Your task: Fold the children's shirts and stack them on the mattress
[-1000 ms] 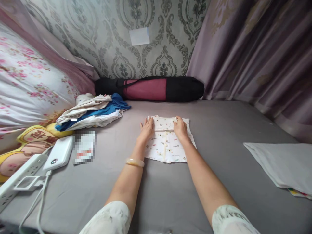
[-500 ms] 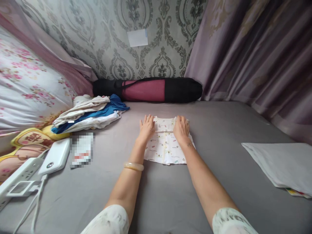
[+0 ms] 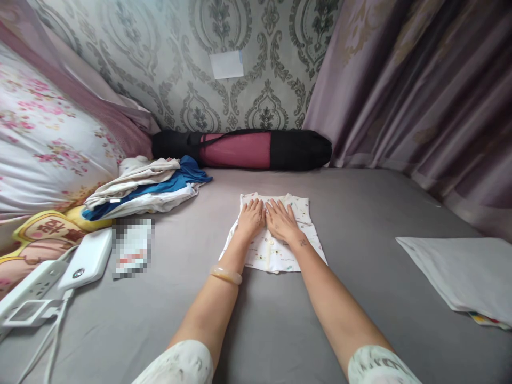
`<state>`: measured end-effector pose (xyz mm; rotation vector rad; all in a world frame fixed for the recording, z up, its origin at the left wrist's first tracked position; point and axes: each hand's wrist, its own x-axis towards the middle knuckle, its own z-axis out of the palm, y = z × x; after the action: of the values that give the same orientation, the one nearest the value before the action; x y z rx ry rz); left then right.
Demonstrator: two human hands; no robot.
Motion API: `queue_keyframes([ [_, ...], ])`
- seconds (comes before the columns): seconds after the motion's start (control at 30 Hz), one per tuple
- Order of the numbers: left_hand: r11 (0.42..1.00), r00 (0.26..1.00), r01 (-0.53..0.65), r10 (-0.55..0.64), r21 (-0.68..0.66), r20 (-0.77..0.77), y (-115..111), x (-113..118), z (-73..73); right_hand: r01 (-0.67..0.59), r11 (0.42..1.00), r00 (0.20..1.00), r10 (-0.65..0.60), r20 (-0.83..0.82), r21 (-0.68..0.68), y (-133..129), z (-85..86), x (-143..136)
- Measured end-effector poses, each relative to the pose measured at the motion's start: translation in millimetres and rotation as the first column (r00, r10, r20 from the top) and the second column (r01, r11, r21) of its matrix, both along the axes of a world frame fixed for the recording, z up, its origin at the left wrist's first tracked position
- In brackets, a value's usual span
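Observation:
A small white printed garment (image 3: 286,258) with a buttoned front lies spread on the grey sheet (image 3: 352,298). My left hand (image 3: 252,217) rests flat on its upper part, fingers stretched out and pointing away from me. Close beside it, my right hand (image 3: 282,220) also lies flat on the cloth with its fingers extended. The two hands nearly meet at the garment's middle and hide part of its upper front. Neither hand grips anything. A pale bangle (image 3: 226,274) circles my left wrist.
A black and red long bag (image 3: 240,149) lies along the wall. At left are piled clothes (image 3: 160,184), a white power bank (image 3: 87,258), a power strip (image 3: 34,282) with cables and a blurred packet (image 3: 133,248). Folded grey cloth (image 3: 460,269) sits at right.
Both hands have moved inward from the garment's upper sides to its middle. My right hand has gone from curled to flat. The garment's upper corners now show, and its sides spread wider.

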<state>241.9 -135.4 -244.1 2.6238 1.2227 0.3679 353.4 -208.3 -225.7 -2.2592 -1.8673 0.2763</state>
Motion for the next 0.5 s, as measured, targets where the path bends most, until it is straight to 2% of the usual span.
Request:
queue_keyframes([
  [0.23,1.0,0.996,0.0,0.001,0.006,-0.094,0.3,-1.7,1.8,0.012,1.0,1.0,-0.012,0.023,-0.015,1.1,-2.0,-0.2],
  [0.37,1.0,0.993,0.011,-0.009,0.01,-0.113,0.0,-1.9,5.8,0.019,1.0,1.0,-0.019,-0.016,-0.02,1.1,1.4,0.6],
  [0.5,0.99,0.995,-0.072,0.079,0.122,-0.055,0.1,-1.1,8.2,0.14,0.988,0.99,-0.141,0.017,0.064,-0.6,1.2,3.9],
])
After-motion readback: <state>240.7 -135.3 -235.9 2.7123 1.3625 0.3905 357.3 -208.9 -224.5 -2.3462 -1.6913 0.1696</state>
